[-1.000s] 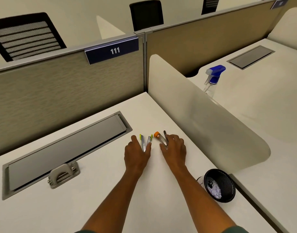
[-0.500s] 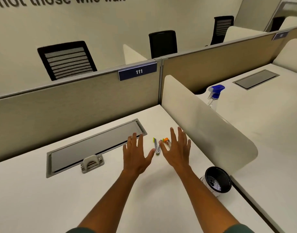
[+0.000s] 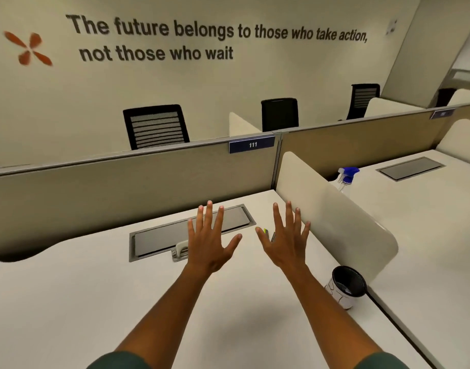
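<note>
Left of centre, a matte grey hatch (image 3: 159, 237) sits flush in the smooth white bench (image 3: 69, 302), with a small grey fitting (image 3: 179, 252) at its near edge. My left hand (image 3: 210, 246) hovers above, fingers fanned wide, holding nothing. The pens (image 3: 265, 231) — slim, one lime-tipped — lie on the bench just beyond my right hand (image 3: 287, 246), which is equally splayed and empty and hides most of them.

Risk: slim barrels would roll on a slick surface, so a blind reach could scatter them toward the curved divider (image 3: 335, 222). The black mesh cup (image 3: 348, 280) stands near the bench edge — a careless forearm could tip it.
</note>
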Motion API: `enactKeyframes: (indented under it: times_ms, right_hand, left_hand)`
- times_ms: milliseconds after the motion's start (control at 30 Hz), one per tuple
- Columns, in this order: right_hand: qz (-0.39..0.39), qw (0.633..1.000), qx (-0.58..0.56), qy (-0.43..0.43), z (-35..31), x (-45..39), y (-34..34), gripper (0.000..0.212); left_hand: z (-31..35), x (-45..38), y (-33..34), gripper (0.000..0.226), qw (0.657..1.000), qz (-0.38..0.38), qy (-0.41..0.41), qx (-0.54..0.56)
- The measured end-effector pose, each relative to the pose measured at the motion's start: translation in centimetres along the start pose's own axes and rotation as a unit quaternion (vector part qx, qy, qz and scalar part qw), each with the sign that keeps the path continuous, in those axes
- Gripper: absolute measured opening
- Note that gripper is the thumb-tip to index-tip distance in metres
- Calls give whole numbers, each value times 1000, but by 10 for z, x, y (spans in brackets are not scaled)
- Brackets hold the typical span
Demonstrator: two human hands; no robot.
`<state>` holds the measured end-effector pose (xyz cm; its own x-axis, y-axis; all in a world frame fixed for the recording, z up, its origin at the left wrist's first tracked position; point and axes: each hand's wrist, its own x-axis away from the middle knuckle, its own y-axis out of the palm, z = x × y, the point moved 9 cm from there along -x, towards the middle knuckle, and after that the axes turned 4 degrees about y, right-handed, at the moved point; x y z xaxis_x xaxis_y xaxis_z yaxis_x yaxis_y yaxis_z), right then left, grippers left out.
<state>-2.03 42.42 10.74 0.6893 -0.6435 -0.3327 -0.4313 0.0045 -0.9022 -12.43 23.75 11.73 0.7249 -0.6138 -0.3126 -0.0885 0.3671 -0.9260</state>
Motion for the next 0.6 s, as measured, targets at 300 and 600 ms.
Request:
enactKeyframes:
  times_ms: [300,600]
  right_hand:
    - [13,999,-7,-39,-76,61,-31,84]
    - [18,996,-31,-78,-166,141,-54,83]
  left_hand:
    - [-62,81,-65,90,999,26,-19,-2]
    - [-137,179,-123,91,997,39,-61,-26]
